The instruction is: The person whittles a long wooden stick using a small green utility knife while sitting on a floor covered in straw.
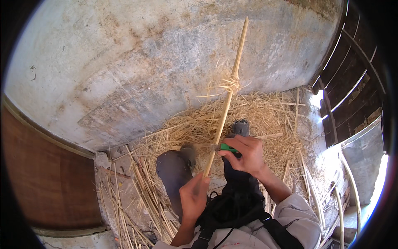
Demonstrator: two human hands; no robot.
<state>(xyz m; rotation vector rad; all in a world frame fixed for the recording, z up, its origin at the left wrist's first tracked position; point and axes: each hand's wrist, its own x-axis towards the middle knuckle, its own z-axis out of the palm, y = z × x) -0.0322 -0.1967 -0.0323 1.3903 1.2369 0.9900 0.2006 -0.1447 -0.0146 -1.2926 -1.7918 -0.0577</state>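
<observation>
The left hand [194,198] hides the near end of the wooden stick [226,108]. The right hand [245,155] covers part of the green handle [228,147], and what meets the stick at its tip is too blurred and small to tell. The left shoe [189,154] is smeared. Shavings [265,112] hide the floor beneath them. The lower edge cuts off the shirt [300,218]; the dark rim crops the brown panel [49,178].

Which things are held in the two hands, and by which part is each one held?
The left hand holds the pale stick by its near end; the right hand holds the green-handled tool by its handle.
</observation>
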